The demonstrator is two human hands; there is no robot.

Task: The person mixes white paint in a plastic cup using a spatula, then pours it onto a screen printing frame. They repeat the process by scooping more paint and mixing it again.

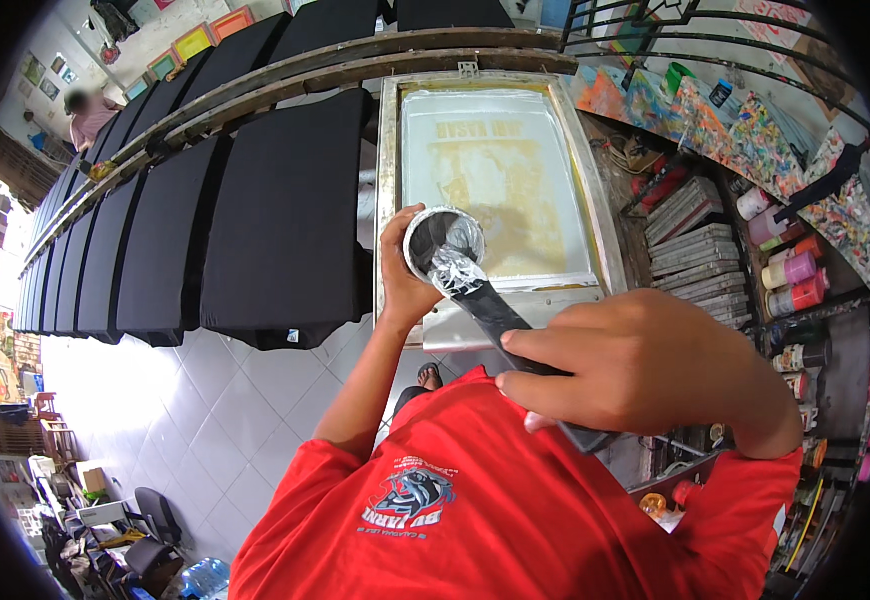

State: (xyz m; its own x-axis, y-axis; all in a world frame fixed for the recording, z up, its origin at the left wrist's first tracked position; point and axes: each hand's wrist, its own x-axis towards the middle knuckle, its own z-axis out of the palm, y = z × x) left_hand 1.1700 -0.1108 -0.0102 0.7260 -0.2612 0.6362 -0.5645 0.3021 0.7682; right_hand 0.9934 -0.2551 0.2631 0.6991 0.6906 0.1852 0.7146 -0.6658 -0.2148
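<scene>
Long print table (pixel 255 80) with black shirts (pixel 285 215), screen frame (pixel 388 150)

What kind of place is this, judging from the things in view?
Most likely a screen-printing workshop for shirts. A framed printing screen lies ahead, black shirts on boards stand in a long row, and ink jars fill the shelves. The left hand holds a small tub; the right hand holds a spatula.

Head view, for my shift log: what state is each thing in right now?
Tub: open, held in left hand.
Spatula: blade in the tub, gripped by right hand.
Printing screen: lying flat, mesh stained yellowish.
Black shirts: laid flat in a row.
</scene>
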